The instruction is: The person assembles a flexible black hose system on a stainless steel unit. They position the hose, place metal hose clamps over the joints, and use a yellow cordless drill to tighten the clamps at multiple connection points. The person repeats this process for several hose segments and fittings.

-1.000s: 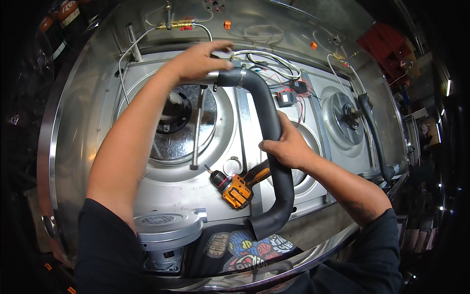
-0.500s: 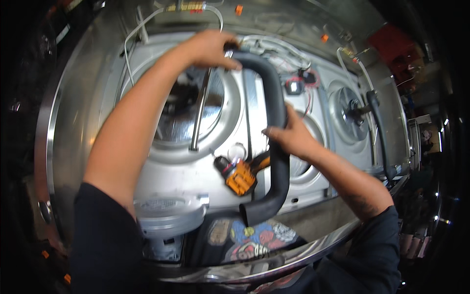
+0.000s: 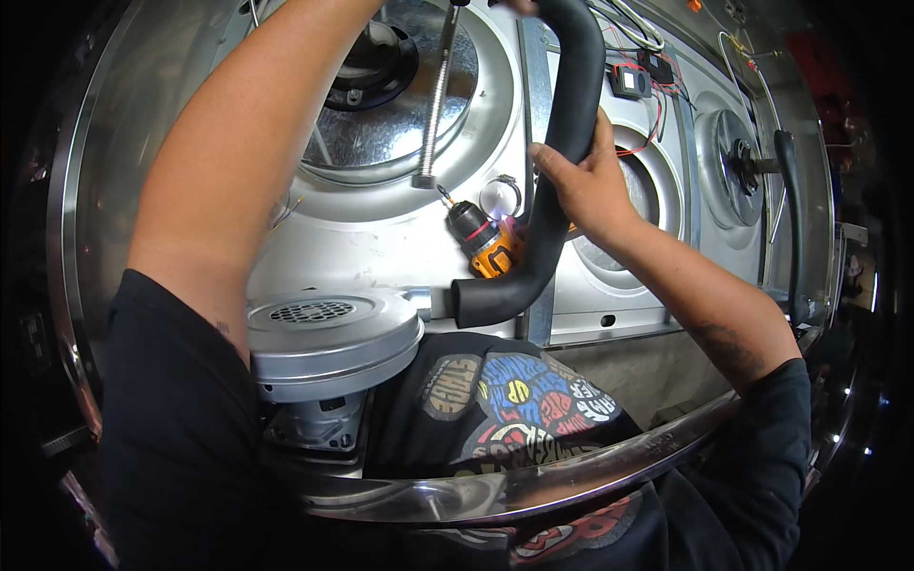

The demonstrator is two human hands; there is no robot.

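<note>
My right hand (image 3: 592, 186) holds the black hose (image 3: 574, 86), with its lower end at the outlet (image 3: 424, 303) of the blower

I have my right hand closed around the middle of the black hose; my thumb lies on its left side and the fingers go to the other side. Of my left hand (image 3: 522, 6) only a small piece shows at the top of the view, beside the upper bend of the hose, so I cannot tell how its grip is.

The hose runs over the silver panel (image 3: 357, 252) from the back toward the front edge, and there it bends to the left. Its lower mouth meets the outlet of the round grey blower (image 3: 333, 333); I cannot tell if it is pushed over it. The blower stands at the left part of the front edge and hides some of this edge.

On the panel, the orange and black drill (image 3: 481, 238) lies partly behind the hose. Just beside it is a ring clamp (image 3: 500, 197). A ribbed metal tube (image 3: 438, 105) hangs over the large round disc (image 3: 400, 128) at the left of the panel. Toward the back edge, right of the hose, I see a small black box (image 3: 630, 82) with red wires.
</note>
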